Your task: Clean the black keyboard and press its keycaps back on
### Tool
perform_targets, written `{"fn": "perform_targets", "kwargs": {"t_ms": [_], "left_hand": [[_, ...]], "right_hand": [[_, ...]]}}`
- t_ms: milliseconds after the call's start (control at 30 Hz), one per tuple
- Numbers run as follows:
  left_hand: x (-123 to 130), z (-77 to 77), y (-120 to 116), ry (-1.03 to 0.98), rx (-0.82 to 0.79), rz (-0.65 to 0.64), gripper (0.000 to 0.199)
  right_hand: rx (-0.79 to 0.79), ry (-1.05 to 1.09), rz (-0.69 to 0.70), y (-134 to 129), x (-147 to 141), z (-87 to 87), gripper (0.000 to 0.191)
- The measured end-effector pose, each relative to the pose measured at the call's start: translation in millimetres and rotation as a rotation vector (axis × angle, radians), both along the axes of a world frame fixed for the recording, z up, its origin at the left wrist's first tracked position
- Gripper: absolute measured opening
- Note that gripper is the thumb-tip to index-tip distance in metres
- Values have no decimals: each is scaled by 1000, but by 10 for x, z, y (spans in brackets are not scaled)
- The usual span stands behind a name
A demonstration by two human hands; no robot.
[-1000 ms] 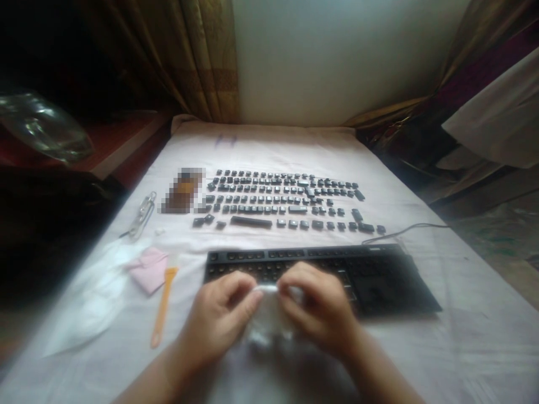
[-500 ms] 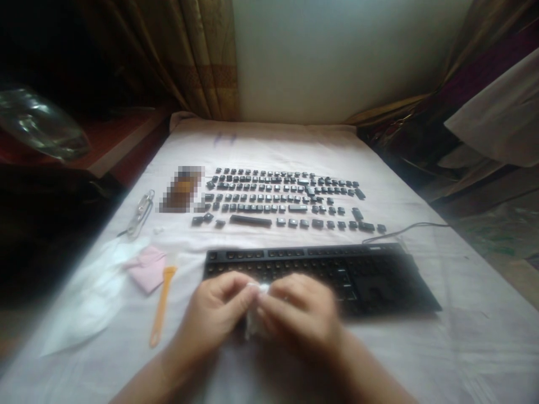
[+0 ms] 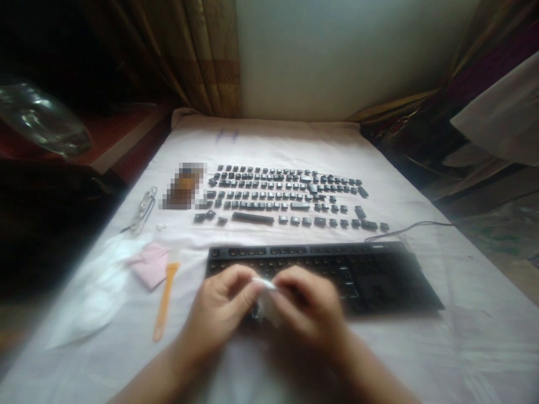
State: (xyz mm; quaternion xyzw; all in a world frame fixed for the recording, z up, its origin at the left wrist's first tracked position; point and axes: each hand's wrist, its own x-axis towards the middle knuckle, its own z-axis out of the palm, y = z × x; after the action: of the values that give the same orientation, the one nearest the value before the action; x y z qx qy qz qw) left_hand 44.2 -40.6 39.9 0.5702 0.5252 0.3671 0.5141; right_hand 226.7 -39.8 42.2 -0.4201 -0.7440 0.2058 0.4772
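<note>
Over the near edge of a black keyboard (image 3: 379,280), both hands pinch a small white flimsy piece (image 3: 265,282) that looks like tissue or cloth. My left hand (image 3: 227,297) grips its left end between thumb and forefinger. At its right end, my right hand (image 3: 314,300) is closed, partly blurred. A pale part of the piece hangs below the fingertips. Most of the keyboard's key places are bare of caps, and the hands hide part of its front. Loose black keycaps (image 3: 252,217) lie in rows behind it.
An orange-handled brush (image 3: 164,303) lies left of my left hand, beside a folded pink cloth (image 3: 150,265) and a crumpled white sheet (image 3: 90,292). Farther back are eyeglasses (image 3: 144,210) and a pixelated brown item (image 3: 183,188). The keyboard cable (image 3: 408,229) runs off right.
My fingertips have drawn slightly apart, and more of the white piece shows stretched between them. The view has shifted a little; the keyboard and keycaps stay in place.
</note>
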Motion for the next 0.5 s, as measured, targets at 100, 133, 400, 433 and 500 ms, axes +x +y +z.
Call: {"fn": "perform_targets", "kwargs": {"t_ms": [100, 133, 400, 433, 500], "left_hand": [[12, 5, -10, 8, -60, 10, 28], [13, 14, -12, 9, -79, 7, 28], [-5, 117, 7, -116, -193, -19, 29], [-6, 119, 8, -154, -213, -21, 29], [-8, 115, 5, -189, -237, -24, 27]], "right_hand": [[242, -102, -80, 4, -26, -30, 10], [297, -140, -104, 4, -26, -32, 10], [323, -204, 11, -1, -22, -18, 7], [317, -196, 24, -5, -31, -30, 9], [296, -195, 52, -13, -42, -50, 12]]}}
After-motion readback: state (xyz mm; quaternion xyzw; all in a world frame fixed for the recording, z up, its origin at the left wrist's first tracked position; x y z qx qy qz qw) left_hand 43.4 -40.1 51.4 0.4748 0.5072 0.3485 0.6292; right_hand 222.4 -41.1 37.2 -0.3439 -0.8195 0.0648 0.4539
